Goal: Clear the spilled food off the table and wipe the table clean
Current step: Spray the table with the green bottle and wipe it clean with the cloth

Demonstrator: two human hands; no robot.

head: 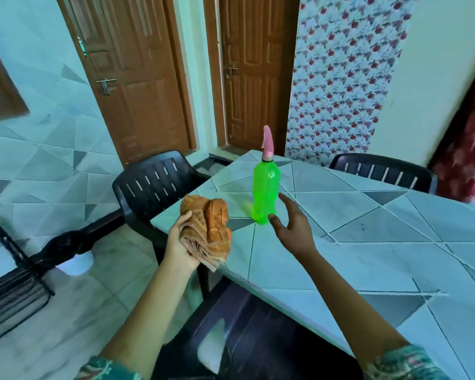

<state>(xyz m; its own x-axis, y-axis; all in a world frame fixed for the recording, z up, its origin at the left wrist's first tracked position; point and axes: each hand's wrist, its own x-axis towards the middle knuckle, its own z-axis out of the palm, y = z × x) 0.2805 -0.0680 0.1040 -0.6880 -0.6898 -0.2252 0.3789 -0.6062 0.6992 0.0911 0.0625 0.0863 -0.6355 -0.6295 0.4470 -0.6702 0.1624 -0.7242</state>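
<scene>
A: Where do things stand?

B: The left hand (180, 242) is curled round a folded orange cloth (206, 229), held just off the near left corner of the table (368, 256). The right hand (291, 226) is spread, fingers apart and holding nothing, right beside the green spray bottle (266, 193), which stands upright close to the table's left edge.

A: Touching it?

B: The thumb is down at the base; I can't tell whether there's contact.

A: So what's the risk?

B: The bottle is tall and narrow. I'd judge that a nudge low on it from that thumb, before the fingers close, could tip it toward the edge and over onto the black chair (154, 185).

A: And the spilled food?

B: I only make out a few dark specks (363, 225) toward the middle of the table (too small to tell what they are). Spraying first could smear them into the surface, so sweep them up dry.
</scene>
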